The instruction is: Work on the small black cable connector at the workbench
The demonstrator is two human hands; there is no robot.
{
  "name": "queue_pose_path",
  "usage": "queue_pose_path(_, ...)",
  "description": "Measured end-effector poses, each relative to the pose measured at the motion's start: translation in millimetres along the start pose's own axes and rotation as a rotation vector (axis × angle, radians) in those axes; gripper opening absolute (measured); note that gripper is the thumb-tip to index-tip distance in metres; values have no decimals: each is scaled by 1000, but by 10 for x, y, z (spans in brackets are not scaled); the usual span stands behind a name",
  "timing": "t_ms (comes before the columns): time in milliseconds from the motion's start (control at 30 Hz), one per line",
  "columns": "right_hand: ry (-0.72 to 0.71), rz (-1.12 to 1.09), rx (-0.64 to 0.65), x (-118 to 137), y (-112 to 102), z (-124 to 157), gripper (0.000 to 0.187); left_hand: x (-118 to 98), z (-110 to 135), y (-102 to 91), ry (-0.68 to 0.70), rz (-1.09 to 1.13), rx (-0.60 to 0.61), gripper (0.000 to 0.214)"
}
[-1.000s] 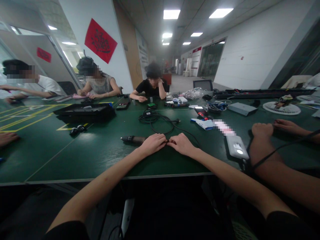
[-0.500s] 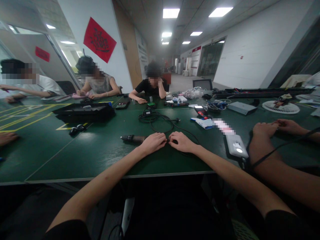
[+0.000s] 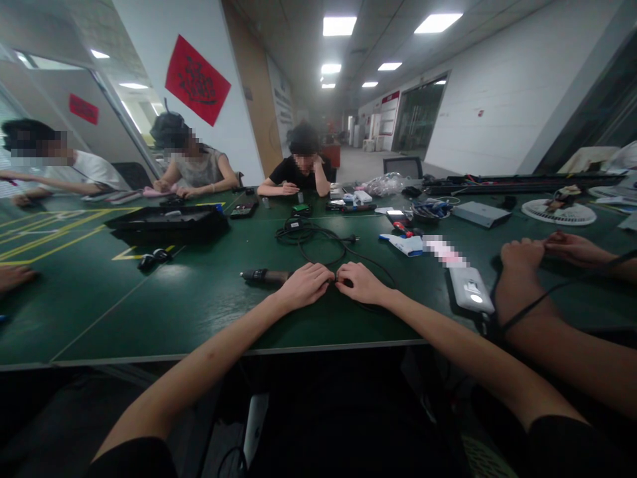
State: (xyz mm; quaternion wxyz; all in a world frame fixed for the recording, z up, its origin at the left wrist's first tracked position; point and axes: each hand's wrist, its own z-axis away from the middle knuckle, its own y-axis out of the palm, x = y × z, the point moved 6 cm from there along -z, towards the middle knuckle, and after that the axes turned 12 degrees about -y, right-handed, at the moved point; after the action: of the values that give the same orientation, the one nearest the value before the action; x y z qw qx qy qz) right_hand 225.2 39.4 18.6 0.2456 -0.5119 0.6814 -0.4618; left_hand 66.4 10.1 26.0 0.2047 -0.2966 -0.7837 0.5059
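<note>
Green tabletop (image 3: 174, 305): left hand (image 3: 308, 284), grip closed around a power screwdriver (image 3: 263, 276); right hand (image 3: 360, 284) curled just beside, its grip unclear

Black tray (image 3: 169, 234) set on green worktop (image 3: 149, 312), left side. Red poster (image 3: 198, 79) mounted on white pillar (image 3: 231, 136). Grey box (image 3: 482, 214) placed beside white round part (image 3: 560, 216), right.

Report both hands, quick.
Left hand: closed on the handle end of the screwdriver.
Right hand: curled close beside the left; whether it grips anything can't be told.
</note>
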Motion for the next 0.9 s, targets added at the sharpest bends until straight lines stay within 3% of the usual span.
queue_pose_path(900, 15, 27, 2, -21, 35, 5, 14, -57, -26, -16, 12, -49, -30, 54)
